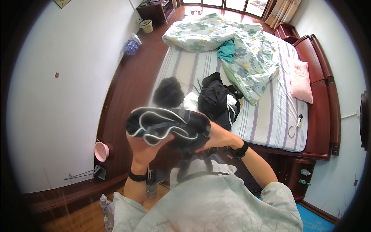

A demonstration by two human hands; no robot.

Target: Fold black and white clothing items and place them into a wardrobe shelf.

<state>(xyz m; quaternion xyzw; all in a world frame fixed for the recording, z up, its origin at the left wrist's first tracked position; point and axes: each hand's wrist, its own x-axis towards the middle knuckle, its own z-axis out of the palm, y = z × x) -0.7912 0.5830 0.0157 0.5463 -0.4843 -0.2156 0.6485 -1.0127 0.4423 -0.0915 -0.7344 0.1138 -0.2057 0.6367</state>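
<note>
The left hand [148,149] and the right hand [220,137] grasp a black cloth [166,125] between them. Beyond the hands, the bed [264,123] carries clothes [214,98]; leftward, floor [133,77] stretches between bed edge and wall [77,104].

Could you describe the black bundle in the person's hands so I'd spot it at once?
Find the big striped bed, then look near the picture's middle, just left of centre. There, the left hand and right hand hold the black bundle. Bold, looping white lines across it set it apart from the rumpled black clothes on the bed.
</note>
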